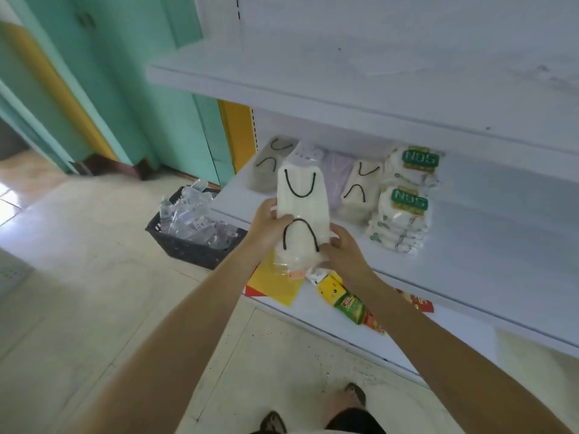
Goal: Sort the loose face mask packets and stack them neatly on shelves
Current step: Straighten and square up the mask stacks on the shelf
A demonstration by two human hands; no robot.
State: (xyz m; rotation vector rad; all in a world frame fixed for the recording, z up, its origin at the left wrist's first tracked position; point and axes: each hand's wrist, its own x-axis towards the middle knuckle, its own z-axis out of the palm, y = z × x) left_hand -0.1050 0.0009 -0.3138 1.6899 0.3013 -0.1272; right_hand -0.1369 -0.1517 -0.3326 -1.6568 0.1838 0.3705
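Note:
I hold a clear plastic packet of white face masks with black ear loops (302, 208) upright in front of the middle shelf (470, 245). My left hand (269, 223) grips its left edge and my right hand (340, 250) grips its lower right side. Behind it on the shelf lie a beige mask packet (266, 167), a lilac packet (336, 177), another beige packet with black loops (358, 192) and two stacks of white packets with green N95 labels (404, 198).
A dark plastic basket (188, 245) full of clear packets stands on the floor left of the shelf unit. Snack packets (347, 302) and a yellow-red sheet (275, 286) lie on the bottom shelf. An upper shelf (344, 89) juts out overhead. Teal doors stand at the left.

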